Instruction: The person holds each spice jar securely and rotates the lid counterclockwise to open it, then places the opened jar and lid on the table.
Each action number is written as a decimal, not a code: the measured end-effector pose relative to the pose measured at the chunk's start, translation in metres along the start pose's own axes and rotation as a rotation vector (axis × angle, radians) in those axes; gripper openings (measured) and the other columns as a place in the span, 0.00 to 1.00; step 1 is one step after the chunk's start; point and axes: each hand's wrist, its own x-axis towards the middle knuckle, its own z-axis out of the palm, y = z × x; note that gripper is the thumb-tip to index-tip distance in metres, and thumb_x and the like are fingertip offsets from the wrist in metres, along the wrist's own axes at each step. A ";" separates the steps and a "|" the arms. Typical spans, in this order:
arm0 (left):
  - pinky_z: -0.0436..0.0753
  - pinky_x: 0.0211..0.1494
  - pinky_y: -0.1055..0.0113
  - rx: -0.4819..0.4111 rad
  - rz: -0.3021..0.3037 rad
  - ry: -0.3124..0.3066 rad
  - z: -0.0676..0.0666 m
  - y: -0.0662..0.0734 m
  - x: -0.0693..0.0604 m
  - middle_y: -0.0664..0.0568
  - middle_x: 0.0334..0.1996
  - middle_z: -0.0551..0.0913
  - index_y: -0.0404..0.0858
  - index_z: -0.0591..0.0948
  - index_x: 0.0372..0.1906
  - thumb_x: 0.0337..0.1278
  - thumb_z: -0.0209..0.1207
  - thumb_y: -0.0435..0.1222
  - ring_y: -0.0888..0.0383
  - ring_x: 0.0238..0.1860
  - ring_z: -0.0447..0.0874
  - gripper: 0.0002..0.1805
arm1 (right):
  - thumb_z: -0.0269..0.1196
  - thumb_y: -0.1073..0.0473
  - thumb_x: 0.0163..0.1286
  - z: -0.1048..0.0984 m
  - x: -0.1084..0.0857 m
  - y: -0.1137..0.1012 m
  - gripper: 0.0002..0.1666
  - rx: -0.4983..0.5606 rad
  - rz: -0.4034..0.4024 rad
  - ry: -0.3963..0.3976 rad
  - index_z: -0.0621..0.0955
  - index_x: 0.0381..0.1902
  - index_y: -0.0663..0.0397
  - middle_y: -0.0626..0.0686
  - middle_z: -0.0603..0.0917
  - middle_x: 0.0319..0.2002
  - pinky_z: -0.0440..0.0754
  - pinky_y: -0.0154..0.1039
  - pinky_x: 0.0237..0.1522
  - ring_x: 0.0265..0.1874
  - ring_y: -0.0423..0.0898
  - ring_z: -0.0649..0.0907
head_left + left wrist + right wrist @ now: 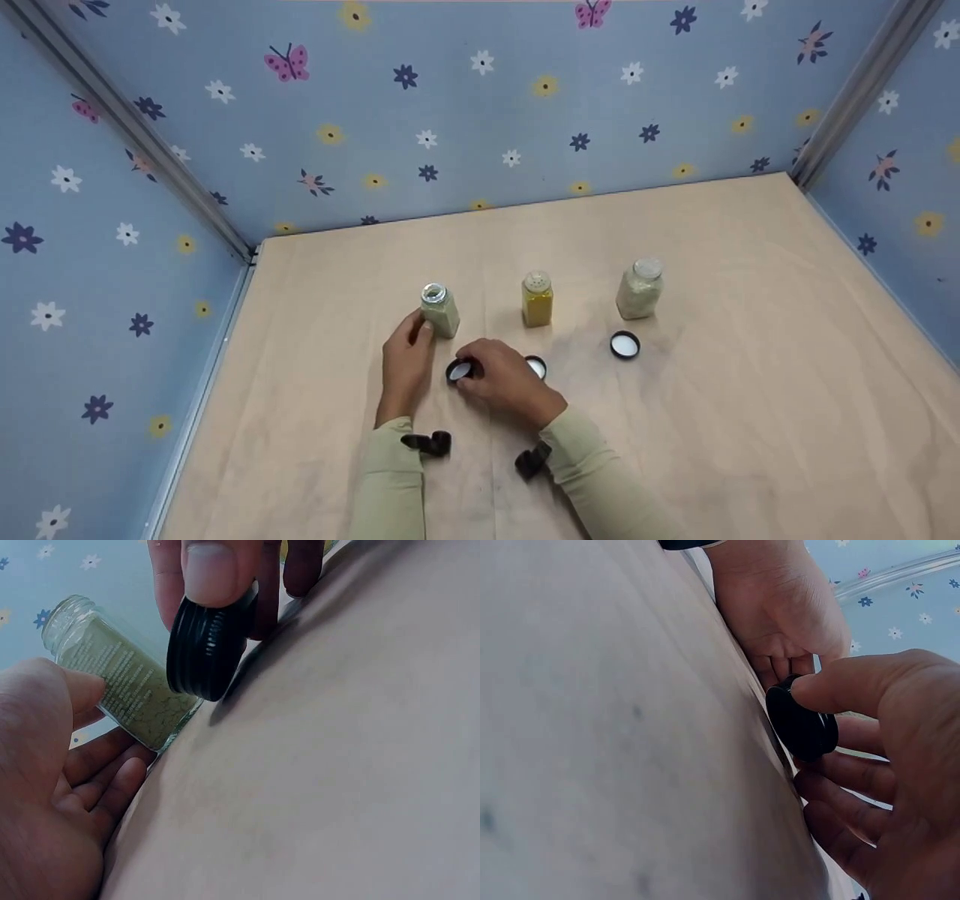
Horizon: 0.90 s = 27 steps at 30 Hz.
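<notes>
My left hand [403, 367] holds a square glass spice jar [442, 318] with greenish powder, its thumb on one side and fingers round the other. The jar stands on the table with its black lid off, and its mouth looks uncovered. In the left wrist view, printed lettering covers the jar's side [112, 671]. Just in front of it, my right hand [511, 381] pinches a black screw lid [201, 652] between thumb and fingers. The lid is tipped on edge, close to the tabletop, with its pale inside showing in the head view.
A yellow spice jar [537, 306] with a perforated shaker top stands at the centre. Farther right is a pale-powder jar [639, 294] with a whitish top. A black lid [625, 345] lies before it; another lid [537, 366] is partly behind my right hand. Patterned walls [480, 105] border the cloth-covered table [750, 390].
</notes>
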 end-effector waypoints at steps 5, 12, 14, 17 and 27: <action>0.68 0.69 0.58 -0.011 -0.001 -0.003 0.000 0.001 0.000 0.50 0.64 0.78 0.43 0.76 0.68 0.74 0.53 0.43 0.55 0.67 0.71 0.22 | 0.71 0.58 0.63 0.000 0.000 0.001 0.20 -0.035 -0.026 0.009 0.83 0.52 0.57 0.51 0.85 0.48 0.78 0.43 0.53 0.48 0.47 0.80; 0.68 0.69 0.58 -0.002 0.002 -0.007 0.002 0.000 0.002 0.50 0.64 0.77 0.43 0.76 0.68 0.75 0.53 0.43 0.55 0.67 0.71 0.22 | 0.70 0.58 0.62 0.000 0.001 0.003 0.19 -0.053 -0.041 0.006 0.84 0.50 0.57 0.50 0.84 0.46 0.78 0.41 0.51 0.46 0.46 0.80; 0.68 0.70 0.58 0.012 0.004 -0.011 0.002 -0.001 0.002 0.50 0.64 0.77 0.44 0.76 0.68 0.75 0.53 0.44 0.55 0.67 0.71 0.23 | 0.70 0.59 0.61 0.000 0.000 0.003 0.18 -0.053 -0.038 0.003 0.84 0.49 0.56 0.50 0.84 0.45 0.78 0.41 0.51 0.46 0.46 0.80; 0.67 0.70 0.57 0.022 0.004 -0.015 0.002 0.000 0.002 0.51 0.64 0.77 0.44 0.76 0.68 0.75 0.53 0.45 0.55 0.68 0.70 0.23 | 0.69 0.59 0.61 0.000 0.001 0.004 0.18 -0.056 -0.040 -0.004 0.84 0.49 0.56 0.50 0.84 0.45 0.78 0.41 0.51 0.46 0.46 0.80; 0.67 0.70 0.55 0.016 -0.016 -0.026 -0.002 0.000 0.001 0.49 0.65 0.77 0.42 0.75 0.69 0.75 0.52 0.44 0.53 0.68 0.70 0.23 | 0.66 0.57 0.66 -0.001 0.001 -0.002 0.15 -0.062 -0.046 0.019 0.84 0.49 0.56 0.51 0.84 0.45 0.78 0.41 0.52 0.47 0.46 0.80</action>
